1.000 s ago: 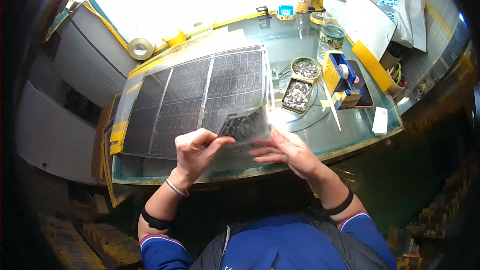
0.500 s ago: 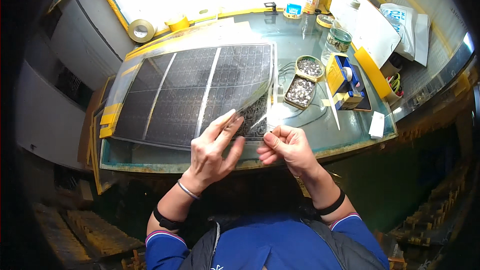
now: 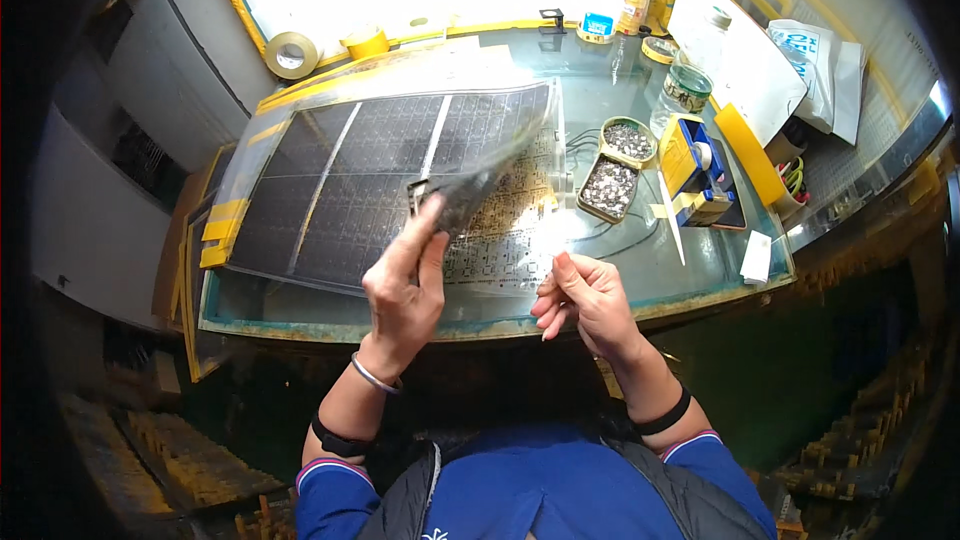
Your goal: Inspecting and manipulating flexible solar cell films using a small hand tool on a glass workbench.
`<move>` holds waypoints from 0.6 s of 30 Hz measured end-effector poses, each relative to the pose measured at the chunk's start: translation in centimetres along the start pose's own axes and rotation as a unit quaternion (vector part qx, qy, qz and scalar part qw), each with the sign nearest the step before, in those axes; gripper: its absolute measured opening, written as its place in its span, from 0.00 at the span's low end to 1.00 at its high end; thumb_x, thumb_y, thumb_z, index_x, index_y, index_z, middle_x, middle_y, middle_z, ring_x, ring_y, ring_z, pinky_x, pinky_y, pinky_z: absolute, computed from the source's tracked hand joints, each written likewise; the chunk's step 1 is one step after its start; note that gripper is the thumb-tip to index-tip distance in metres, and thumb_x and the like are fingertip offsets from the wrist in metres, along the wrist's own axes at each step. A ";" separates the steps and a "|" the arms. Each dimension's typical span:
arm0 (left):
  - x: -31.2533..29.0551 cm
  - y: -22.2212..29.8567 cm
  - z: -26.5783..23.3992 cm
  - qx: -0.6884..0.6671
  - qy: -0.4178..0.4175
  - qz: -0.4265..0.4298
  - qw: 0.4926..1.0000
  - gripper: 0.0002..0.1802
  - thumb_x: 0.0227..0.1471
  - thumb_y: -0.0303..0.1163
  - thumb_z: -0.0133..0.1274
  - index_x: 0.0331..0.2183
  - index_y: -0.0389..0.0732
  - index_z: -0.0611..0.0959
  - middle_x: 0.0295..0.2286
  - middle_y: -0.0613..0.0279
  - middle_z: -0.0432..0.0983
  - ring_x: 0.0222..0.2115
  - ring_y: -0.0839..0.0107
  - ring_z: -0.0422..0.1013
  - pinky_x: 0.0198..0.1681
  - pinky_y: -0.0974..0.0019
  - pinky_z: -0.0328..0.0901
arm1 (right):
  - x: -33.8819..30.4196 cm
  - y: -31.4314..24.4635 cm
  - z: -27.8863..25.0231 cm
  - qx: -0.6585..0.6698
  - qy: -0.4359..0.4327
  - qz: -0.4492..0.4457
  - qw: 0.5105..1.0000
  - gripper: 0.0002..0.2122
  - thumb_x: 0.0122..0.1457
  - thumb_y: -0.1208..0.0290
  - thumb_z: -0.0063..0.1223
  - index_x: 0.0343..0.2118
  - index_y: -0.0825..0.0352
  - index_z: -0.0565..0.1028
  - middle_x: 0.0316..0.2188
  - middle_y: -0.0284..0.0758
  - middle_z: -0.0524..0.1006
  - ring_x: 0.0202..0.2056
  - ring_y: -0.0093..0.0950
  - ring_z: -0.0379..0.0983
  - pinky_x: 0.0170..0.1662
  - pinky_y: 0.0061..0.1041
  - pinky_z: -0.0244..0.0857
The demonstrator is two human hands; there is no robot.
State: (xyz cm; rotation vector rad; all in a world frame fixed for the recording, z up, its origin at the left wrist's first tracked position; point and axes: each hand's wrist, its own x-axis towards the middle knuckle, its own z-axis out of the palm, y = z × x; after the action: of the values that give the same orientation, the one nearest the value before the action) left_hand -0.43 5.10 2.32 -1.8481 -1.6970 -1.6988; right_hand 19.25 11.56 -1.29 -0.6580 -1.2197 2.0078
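1. Flat, dark, grid-patterned rectangular sheet [image 3: 320, 190], with pale dividing strips; lies on the green-edged glass-topped table [image 3: 650, 265], its near right corner raised and curled back.
2. Bare left hand [image 3: 403, 295]: upright, wrist low, fingers pointing up; has hold of the raised corner, thumb and fingers nearly together, contact partly hidden. Advisable: a broad, even bend, no crease, no dragging across the layer beneath.
3. Pale layer [image 3: 510, 240] with black spotted pattern, exposed under the curl.
4. Bare right hand [image 3: 590, 305]: fingers curled, thumb tip against forefinger, nothing visible between; beside the layer's near right corner. Advisable: light fingertips, knuckles off the surface.
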 end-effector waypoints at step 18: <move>0.4 -1.6 -0.9 0.241 -0.257 0.180 0.918 0.06 0.38 0.23 0.53 0.25 0.33 0.80 0.48 0.45 0.67 0.51 0.53 0.64 0.57 0.44 0.55 | -0.2 -0.3 0.3 -0.012 0.027 0.016 0.999 0.18 0.65 0.59 0.41 0.28 0.71 0.73 0.18 0.40 0.76 0.15 0.25 0.73 0.17 0.20 0.69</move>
State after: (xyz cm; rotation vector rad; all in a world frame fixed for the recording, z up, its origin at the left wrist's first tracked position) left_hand -2.25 5.32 2.03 -2.2636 -1.5844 -0.6098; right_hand 19.29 11.36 -0.89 -0.7433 -1.2089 1.9913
